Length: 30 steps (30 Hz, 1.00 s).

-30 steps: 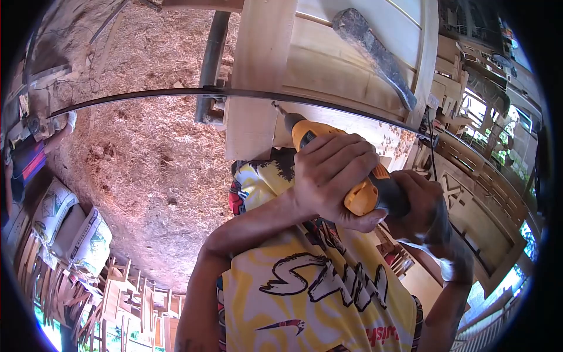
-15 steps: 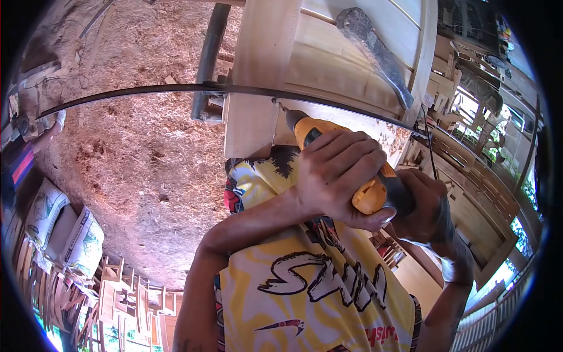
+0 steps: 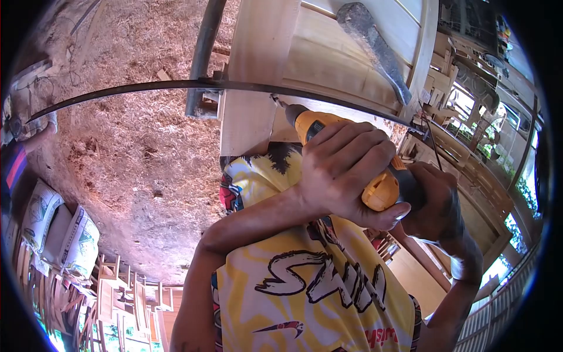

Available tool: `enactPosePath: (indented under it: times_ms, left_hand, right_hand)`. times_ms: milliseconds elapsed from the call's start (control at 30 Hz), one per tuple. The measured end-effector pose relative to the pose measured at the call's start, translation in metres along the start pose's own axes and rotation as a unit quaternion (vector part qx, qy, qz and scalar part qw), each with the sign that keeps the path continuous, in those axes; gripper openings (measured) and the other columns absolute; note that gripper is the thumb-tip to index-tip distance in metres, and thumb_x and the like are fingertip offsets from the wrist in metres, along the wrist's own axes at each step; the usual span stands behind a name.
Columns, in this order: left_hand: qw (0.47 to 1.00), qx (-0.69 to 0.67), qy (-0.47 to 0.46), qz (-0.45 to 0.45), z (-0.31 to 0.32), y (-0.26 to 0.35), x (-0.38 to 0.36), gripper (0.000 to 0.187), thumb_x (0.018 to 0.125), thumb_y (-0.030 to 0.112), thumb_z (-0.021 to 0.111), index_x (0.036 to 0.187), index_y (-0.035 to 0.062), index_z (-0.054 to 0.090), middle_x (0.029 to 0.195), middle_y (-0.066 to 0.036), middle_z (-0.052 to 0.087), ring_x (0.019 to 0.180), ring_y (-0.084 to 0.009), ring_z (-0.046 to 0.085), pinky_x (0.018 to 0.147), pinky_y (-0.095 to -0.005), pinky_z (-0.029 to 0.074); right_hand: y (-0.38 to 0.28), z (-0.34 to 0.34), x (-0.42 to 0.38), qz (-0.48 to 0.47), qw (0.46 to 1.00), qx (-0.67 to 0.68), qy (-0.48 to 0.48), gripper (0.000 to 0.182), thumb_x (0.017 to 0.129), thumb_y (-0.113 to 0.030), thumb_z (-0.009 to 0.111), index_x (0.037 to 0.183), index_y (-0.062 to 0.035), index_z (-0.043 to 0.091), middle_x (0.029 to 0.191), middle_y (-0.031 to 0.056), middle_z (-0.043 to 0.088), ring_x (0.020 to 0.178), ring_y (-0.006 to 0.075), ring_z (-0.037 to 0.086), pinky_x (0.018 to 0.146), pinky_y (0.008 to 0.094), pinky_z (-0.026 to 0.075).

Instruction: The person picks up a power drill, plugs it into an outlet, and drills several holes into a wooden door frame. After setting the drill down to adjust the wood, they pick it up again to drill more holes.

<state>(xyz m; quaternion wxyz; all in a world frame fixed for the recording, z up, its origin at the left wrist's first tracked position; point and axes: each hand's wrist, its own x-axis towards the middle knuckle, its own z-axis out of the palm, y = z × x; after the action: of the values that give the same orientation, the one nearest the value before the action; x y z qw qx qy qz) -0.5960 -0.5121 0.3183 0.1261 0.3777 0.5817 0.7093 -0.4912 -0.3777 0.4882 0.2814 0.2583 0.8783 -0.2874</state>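
A yellow and black power drill (image 3: 382, 190) points up and left, its bit tip right at a small dark notch in the pale wooden frame (image 3: 249, 120). My left hand (image 3: 347, 170) is closed over the drill's yellow housing, knuckles up. At its lower right, my right hand (image 3: 433, 202) wraps around the black part of the drill, its fingers partly hidden. A long dark bar (image 3: 246, 86) crosses the frame just beyond the bit. On the pale panel (image 3: 328, 61) past the bar lies a dark, tapered tool (image 3: 375, 53) with a broad end.
Wood shavings cover the ground (image 3: 141, 146) on the left. A dark pipe-like post (image 3: 205, 58) stands beside the frame. Sacks (image 3: 79, 240) and wooden chair frames (image 3: 138, 299) are at lower left. Another person's hand (image 3: 50, 126) shows at the far left edge. Stacked wooden pieces (image 3: 443, 76) lie at right.
Both my hands and the drill's rear have shifted slightly right and down in view, while the bit tip stays at the same notch. The other person's arm at the left has moved slightly.
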Motion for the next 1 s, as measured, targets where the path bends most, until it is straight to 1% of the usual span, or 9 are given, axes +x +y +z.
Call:
enactPosePath:
  times_ms: [200,400,600,700,800,1000]
  left_hand:
    - [1.000,-0.003,-0.002,-0.002,-0.0015,-0.0019,0.0027,0.070,0.087,0.065,0.075,0.104,-0.0028,0.075,0.093,-0.018,0.077,0.084,-0.0357,0.078,0.082,-0.0437,0.061]
    - [1.000,-0.007,-0.004,-0.010,0.0007,-0.0019,0.0035,0.070,0.087,0.065,0.074,0.104,-0.0027,0.075,0.092,-0.018,0.077,0.084,-0.0362,0.078,0.081,-0.0437,0.061]
    - [1.000,-0.006,0.002,0.001,0.0018,-0.0015,0.0042,0.070,0.087,0.065,0.074,0.103,-0.0030,0.075,0.091,-0.018,0.077,0.084,-0.0360,0.078,0.080,-0.0444,0.061]
    - [1.000,-0.009,0.002,0.001,0.0029,-0.0026,0.0051,0.070,0.087,0.065,0.074,0.102,-0.0031,0.075,0.091,-0.018,0.077,0.084,-0.0360,0.078,0.080,-0.0449,0.062]
    - [1.000,-0.011,-0.006,-0.006,0.0022,-0.0026,0.0066,0.069,0.088,0.064,0.074,0.102,-0.0030,0.075,0.091,-0.018,0.077,0.083,-0.0362,0.078,0.080,-0.0447,0.062]
    - [1.000,-0.010,-0.008,-0.002,0.0047,-0.0050,0.0080,0.066,0.086,0.061,0.076,0.101,-0.0026,0.075,0.092,-0.017,0.077,0.083,-0.0355,0.078,0.079,-0.0434,0.061]
  right_hand:
    - [0.0012,0.0000,0.0015,-0.007,1.000,0.007,0.011,0.043,0.070,-0.002,0.087,0.110,0.0046,0.073,0.089,0.0184,0.074,0.075,0.0385,0.077,0.067,0.0442,0.061]
    - [0.0035,-0.0049,0.0021,0.004,1.000,0.009,-0.012,0.046,0.069,-0.002,0.088,0.112,0.0037,0.073,0.090,0.0185,0.074,0.075,0.0380,0.077,0.067,0.0437,0.061]
    - [-0.0005,-0.0091,0.0009,0.013,1.000,-0.009,-0.027,0.048,0.068,-0.002,0.088,0.114,0.0044,0.073,0.092,0.0190,0.075,0.078,0.0385,0.078,0.068,0.0433,0.062]
    - [0.0009,-0.0082,0.0003,0.008,1.000,0.003,-0.019,0.049,0.069,-0.002,0.088,0.114,0.0053,0.073,0.092,0.0195,0.075,0.080,0.0387,0.079,0.069,0.0433,0.063]
    - [0.0050,-0.0044,0.0005,0.000,1.000,0.015,-0.005,0.048,0.069,-0.002,0.087,0.113,0.0061,0.073,0.093,0.0199,0.075,0.079,0.0383,0.079,0.069,0.0429,0.062]
    - [0.0057,-0.0045,0.0031,0.006,0.999,0.043,-0.008,0.045,0.069,-0.001,0.084,0.112,0.0057,0.072,0.090,0.0195,0.073,0.076,0.0380,0.077,0.067,0.0436,0.060]
